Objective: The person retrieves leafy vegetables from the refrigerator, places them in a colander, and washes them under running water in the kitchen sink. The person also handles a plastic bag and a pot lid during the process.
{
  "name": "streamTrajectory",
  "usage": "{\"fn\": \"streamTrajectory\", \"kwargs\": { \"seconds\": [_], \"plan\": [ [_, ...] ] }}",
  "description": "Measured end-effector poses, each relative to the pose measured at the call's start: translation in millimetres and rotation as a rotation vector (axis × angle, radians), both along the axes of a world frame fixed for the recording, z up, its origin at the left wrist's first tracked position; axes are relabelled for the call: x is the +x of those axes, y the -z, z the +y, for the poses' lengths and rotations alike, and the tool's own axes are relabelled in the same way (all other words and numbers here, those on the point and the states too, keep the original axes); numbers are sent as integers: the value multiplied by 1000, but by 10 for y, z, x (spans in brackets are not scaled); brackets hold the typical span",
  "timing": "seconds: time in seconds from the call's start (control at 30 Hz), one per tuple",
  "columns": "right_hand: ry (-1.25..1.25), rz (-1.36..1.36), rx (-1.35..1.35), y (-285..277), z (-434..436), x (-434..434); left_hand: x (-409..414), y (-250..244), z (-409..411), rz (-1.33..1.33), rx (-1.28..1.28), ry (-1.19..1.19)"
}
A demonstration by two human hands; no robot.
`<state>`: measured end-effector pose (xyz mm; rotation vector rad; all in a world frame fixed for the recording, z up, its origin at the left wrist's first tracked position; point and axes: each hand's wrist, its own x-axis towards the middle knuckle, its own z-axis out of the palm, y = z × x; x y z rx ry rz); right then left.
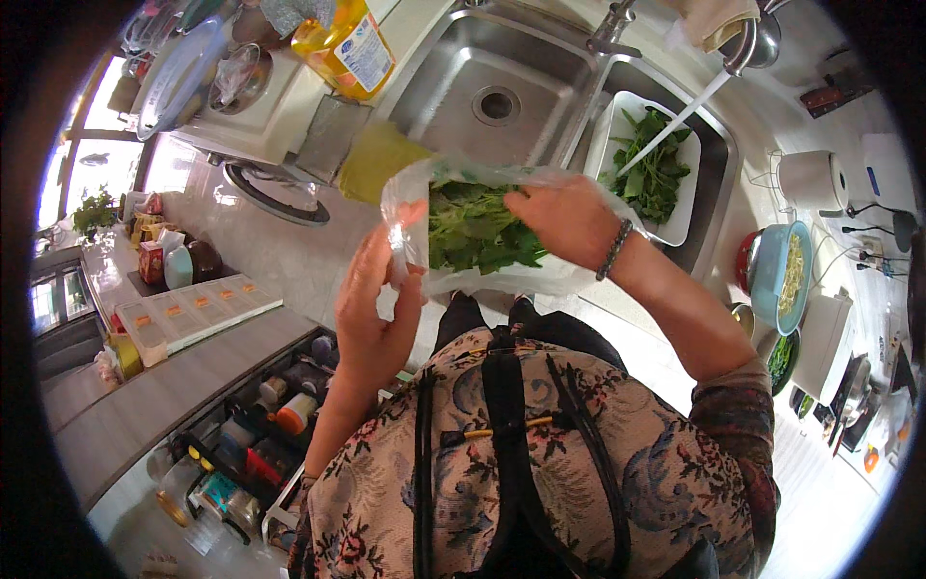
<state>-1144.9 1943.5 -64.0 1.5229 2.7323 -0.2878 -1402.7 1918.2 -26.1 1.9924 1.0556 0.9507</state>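
Between my hands is a see-through plastic bag [405,195] with its mouth spread wide, full of leafy greens [477,228]. My left hand [380,297] grips the bag's left rim, thumb below and fingers behind the film. From the right, my right hand [571,217] reaches into the opening, its fingers curled onto the greens; the fingertips are partly hidden. More leafy greens [655,170] lie in a white rectangular basin [604,145] in the smaller sink bowl. Water runs onto them from the faucet [741,51].
Beyond the bag is a large steel sink bowl [448,79] with a drain. A yellow dish-soap bottle [351,54] and yellow cloth [376,163] lie left of it. At right stand a paper roll [810,181] and a blue bowl [767,279] of sprouts. An open drawer [249,441] holds jars.
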Motion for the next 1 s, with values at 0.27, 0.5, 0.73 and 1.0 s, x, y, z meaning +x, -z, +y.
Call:
{"fn": "streamTrajectory", "kwargs": {
  "seconds": [0.27,0.5,0.73,1.0],
  "plan": [
    [166,184,56,-409,12,-3,77,-84,36,-29,-23,52],
    [118,321,179,-516,44,55,79,-107,39,-25,-41,28],
    [58,690,53,-831,111,364,116,-151,24,-87,-116,-64],
    [495,1389,-150,-1083,-116,876,142,-181,63,-209,-196,-10]
  ]
}}
